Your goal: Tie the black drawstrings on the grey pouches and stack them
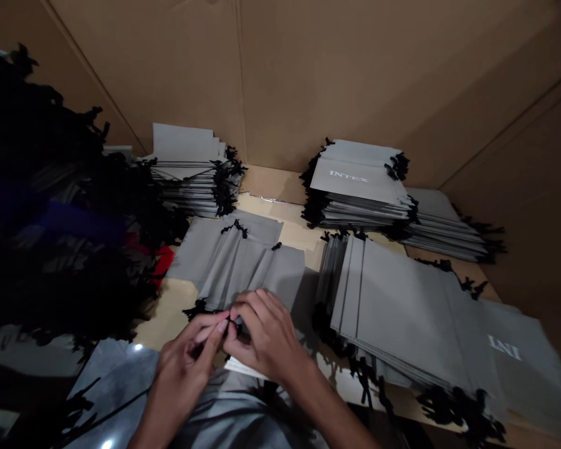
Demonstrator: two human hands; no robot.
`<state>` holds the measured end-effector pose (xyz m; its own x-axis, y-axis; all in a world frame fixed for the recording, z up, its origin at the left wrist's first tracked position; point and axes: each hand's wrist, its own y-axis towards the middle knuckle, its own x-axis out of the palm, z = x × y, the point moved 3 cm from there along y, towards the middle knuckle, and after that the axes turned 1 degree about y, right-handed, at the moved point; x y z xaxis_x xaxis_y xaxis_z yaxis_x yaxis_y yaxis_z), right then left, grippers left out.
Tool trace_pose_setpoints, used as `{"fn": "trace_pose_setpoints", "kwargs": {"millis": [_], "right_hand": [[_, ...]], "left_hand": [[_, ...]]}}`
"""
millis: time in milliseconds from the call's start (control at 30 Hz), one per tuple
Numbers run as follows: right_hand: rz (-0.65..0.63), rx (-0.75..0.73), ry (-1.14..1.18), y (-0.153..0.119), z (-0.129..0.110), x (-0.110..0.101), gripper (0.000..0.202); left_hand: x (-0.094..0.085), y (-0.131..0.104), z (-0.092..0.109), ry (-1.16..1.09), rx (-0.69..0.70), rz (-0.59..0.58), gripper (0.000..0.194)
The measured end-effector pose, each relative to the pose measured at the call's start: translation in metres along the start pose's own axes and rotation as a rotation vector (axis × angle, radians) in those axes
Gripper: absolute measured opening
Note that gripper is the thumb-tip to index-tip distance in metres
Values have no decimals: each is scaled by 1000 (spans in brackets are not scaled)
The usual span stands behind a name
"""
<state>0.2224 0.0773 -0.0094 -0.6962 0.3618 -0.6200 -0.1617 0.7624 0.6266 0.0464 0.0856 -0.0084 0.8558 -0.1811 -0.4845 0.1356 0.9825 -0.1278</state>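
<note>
My left hand (187, 358) and my right hand (267, 333) meet in front of me, fingertips pinched together on a short black cord (230, 319). Much of the cord is hidden by the fingers, so whether it is knotted I cannot tell. Just beyond them lie loose grey fabric drawstring bags (247, 265), gathered in folds, with black cord ends at their edges. To the right of my right hand leans a thick stack of grey bags (397, 302), black cords hanging off its near side.
A neat pile of grey bags (184, 178) stands back left. Another pile, marked INTEX (355, 174), is at the back, with a further pile (439, 221) beside it. A tall dark heap of corded bags (75, 249) rises at left. Cardboard walls (308, 75) enclose the far side.
</note>
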Motion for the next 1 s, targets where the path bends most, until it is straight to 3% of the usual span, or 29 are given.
{"fn": "trace_pose_setpoints", "kwargs": {"millis": [133,300,433,600,833,1000], "right_hand": [[10,-45,-9,-1,0,-1,12],[19,-125,-29,1,1,-10,14],[-17,-207,-49,6,2,-16,14],[-65,-313,-90,10,5,-21,10],[-304,-439,-206,11,6,-17,7],[-280,-474,-180,7,6,-15,14]], "left_hand": [[-18,5,0,91,63,-37,36],[-37,7,19,269,190,-38,28],[-36,11,35,301,318,-126,23],[-35,17,37,378,393,-217,19],[-28,26,41,528,331,-297,12],[-18,28,50,520,263,-335,5]]}}
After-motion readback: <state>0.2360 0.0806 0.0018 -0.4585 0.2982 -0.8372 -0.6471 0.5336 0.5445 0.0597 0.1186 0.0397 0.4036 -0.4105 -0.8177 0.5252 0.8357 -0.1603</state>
